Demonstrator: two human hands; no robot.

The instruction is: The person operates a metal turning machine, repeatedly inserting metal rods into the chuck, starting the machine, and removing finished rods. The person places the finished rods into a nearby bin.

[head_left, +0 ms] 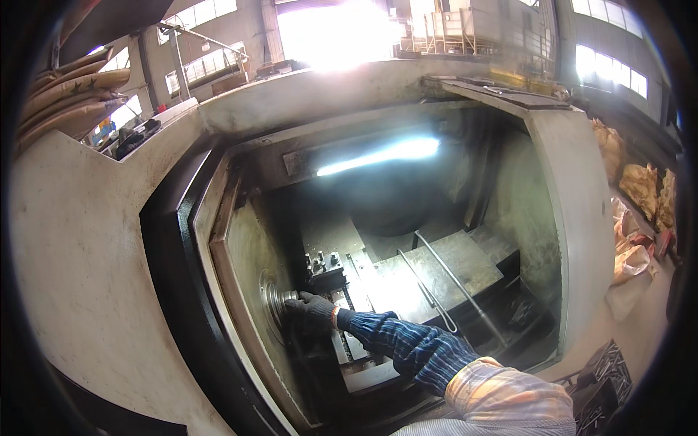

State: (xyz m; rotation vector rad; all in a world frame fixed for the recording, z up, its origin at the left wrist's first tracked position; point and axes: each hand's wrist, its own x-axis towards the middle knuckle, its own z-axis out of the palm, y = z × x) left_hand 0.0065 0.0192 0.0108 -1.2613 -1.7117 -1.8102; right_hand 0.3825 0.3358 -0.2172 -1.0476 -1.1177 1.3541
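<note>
My right hand [315,310], in a dark knitted glove, reaches into a lathe's enclosure from the lower right. Its fingers are closed around a small round metal part [291,296] at the spindle chuck [273,299] on the left inner wall. The glove partly hides the part, and whether it is clamped in the chuck I cannot tell. A tool post [324,264] with bolts on top stands just beyond the hand, on the cross slide. A blue-striped sleeve cover [414,345] wraps my forearm. My left hand does not show.
Two thin metal rods [465,291] slant across the slide cover [443,265]. A lit tube lamp [382,156] shines at the enclosure's back. The dark door edge [174,218] borders the opening's left side. Crumpled paper sacks [640,189] and a bin of metal pieces [607,378] stand right.
</note>
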